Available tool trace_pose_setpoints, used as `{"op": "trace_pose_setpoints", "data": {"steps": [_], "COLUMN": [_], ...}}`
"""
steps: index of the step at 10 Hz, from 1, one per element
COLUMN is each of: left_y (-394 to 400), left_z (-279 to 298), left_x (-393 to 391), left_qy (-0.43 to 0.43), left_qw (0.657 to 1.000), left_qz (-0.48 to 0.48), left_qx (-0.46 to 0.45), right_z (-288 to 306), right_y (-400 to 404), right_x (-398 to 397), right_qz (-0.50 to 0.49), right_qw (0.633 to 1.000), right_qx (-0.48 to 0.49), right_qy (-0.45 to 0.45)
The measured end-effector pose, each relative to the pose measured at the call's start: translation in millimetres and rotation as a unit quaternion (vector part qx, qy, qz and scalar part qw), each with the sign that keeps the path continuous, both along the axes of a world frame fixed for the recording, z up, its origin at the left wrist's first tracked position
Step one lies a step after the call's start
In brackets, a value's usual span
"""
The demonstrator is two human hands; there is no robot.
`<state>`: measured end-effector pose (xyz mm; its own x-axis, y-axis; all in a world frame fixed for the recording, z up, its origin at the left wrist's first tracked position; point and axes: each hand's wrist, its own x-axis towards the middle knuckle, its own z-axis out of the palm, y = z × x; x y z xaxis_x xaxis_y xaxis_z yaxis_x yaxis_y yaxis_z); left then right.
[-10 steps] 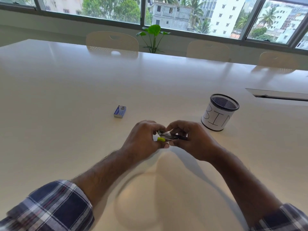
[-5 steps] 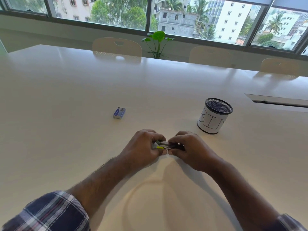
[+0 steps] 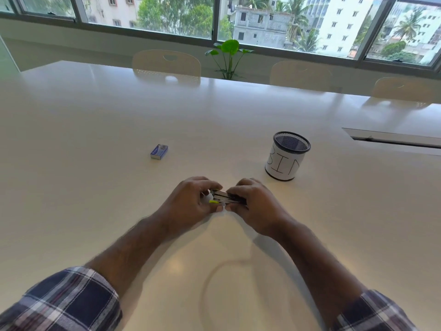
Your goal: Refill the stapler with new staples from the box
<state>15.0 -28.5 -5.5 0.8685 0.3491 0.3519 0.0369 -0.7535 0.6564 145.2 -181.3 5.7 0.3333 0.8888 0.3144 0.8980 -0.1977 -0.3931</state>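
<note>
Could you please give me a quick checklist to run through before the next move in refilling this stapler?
1. Small metal stapler with a yellow-green tip firmly held: ok, the left hand and the right hand both grip it.
2. Stapler's staple channel open: cannot tell, the fingers hide it.
3. Small blue staple box within sight: ok, it lies on the white table, beyond the left hand.
4. Staple box opened: not ok, it looks closed.
5. A hand free to fetch staples: not ok, both hold the stapler.
6. Black mesh cup labelled BIN clear of the hands: ok, it stands apart.
</note>
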Motion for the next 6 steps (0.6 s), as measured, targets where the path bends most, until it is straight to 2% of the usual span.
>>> {"op": "trace_pose_setpoints", "data": {"steps": [2,4,6], "left_y": [-3.9,-8.6,-10.0], "left_z": [-6.0,-7.8,-4.8], "left_x": [-3.2,-8.0,-7.8], "left_qy": [0.026,0.046,0.014], "left_qw": [0.999,0.997,0.983], "left_qz": [0.014,0.025,0.129], "left_qx": [0.03,0.048,0.134], "right_z": [-4.8,-5.3,-4.2], "right_y": [-7.0,-17.8,-29.0], "right_x": [-3.0,-6.8,-4.8], "right_qz": [-0.012,-0.027,-0.13], "right_qw": [0.999,0.999,0.991], "right_qx": [-0.013,-0.005,0.011], "right_qy": [0.029,0.02,-0.042]}}
